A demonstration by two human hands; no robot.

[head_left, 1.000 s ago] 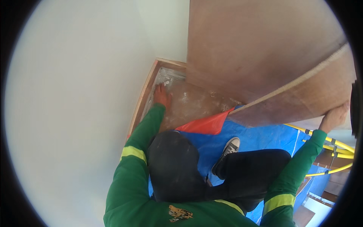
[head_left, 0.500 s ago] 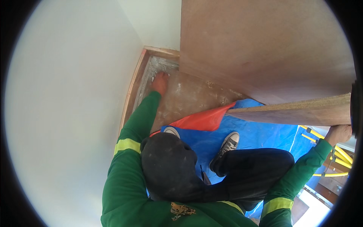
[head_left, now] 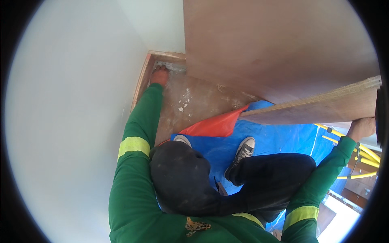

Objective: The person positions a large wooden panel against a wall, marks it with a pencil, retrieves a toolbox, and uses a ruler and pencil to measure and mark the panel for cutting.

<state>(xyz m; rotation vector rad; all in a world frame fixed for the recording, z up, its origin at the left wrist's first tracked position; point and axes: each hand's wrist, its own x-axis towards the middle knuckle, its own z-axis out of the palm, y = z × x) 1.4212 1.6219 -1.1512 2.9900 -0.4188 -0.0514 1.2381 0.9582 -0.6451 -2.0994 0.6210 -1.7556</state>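
My left hand (head_left: 160,75) reaches down into the far left floor corner. Its fingers are spread over grey-white dust and debris (head_left: 175,68) beside the wooden baseboard (head_left: 141,81), and I see nothing held in them. At the right, my right hand (head_left: 362,128) grips the lower side of a thick wooden panel (head_left: 320,111), which sticks out toward me; my fingertips are partly hidden there. White flakes (head_left: 181,108) lie on the brown floor board (head_left: 198,93) behind my left hand.
A white wall (head_left: 69,121) rises close on my left. A large brown wooden panel (head_left: 279,48) stands ahead. Blue sheeting (head_left: 279,137) with a folded red edge (head_left: 214,124) lies around my shoes (head_left: 245,150). Yellow tubes (head_left: 366,156) are at the right.
My left hand has moved farther into the corner, and white flakes now show on the floor board. The panel in my right hand appears higher in view, with the hand still gripping it.
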